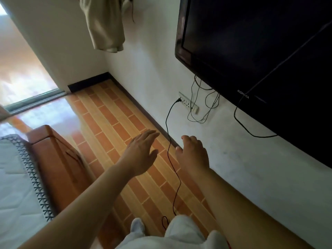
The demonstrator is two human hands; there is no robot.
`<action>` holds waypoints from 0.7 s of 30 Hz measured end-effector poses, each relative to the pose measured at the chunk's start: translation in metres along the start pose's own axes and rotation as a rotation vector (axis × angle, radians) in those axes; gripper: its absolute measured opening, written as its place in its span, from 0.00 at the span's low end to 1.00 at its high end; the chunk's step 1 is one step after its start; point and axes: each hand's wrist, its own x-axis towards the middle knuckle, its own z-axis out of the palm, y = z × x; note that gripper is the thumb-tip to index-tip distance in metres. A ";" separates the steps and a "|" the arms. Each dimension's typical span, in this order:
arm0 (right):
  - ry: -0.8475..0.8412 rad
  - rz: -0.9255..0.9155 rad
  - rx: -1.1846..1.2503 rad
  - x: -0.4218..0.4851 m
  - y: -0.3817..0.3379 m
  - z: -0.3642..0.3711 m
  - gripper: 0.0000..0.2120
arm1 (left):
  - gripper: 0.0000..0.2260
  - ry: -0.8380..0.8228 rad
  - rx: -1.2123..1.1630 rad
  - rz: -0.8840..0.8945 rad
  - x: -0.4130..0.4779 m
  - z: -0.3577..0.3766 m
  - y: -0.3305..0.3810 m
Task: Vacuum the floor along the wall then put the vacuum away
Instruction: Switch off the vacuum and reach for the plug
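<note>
1. Head view, writing first: "KONKA" in pale letters on the lower bezel of the wall-mounted television.
2. Just below the television's lower left corner: a white power strip fixed to the wall, holding one black plug at its left end, with thin wire loops dangling beside it.
3. From that plug: a black cord dropping to the tiled floor, crossing the dark skirting beneath the television and trailing toward a pale trouser leg; far end hidden there.
4. Below and left of the television: left hand stretched out palm down, fingers straight, grasping nothing.
5. Straight below the television's left edge: right hand, fingers loosely curled, released, grasping nothing; cord passing between the two hands.
6. Vacuum: cannot tell where; only the floor strip along the wall under the television in sight.
7. Far left of the television: a white mattress on a wooden bed frame; up and left of it, a beige garment hanging.
</note>
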 end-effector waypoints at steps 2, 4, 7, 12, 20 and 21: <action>0.001 0.021 -0.051 0.016 -0.006 0.002 0.18 | 0.27 -0.001 -0.017 0.009 0.015 -0.006 -0.011; -0.005 0.031 -0.117 0.035 -0.010 0.004 0.16 | 0.27 -0.017 -0.033 0.010 0.032 -0.008 -0.020; -0.032 0.051 -0.170 0.065 -0.012 0.010 0.15 | 0.27 -0.044 -0.039 0.011 0.057 -0.005 -0.034; -0.066 0.064 -0.186 0.124 -0.005 0.031 0.15 | 0.26 -0.087 -0.010 -0.024 0.107 0.002 -0.059; -0.072 0.117 -0.137 0.245 0.013 0.050 0.15 | 0.27 -0.161 0.024 -0.079 0.203 0.010 -0.100; -0.075 0.118 -0.130 0.260 0.014 0.050 0.15 | 0.27 -0.168 0.015 -0.088 0.215 0.012 -0.104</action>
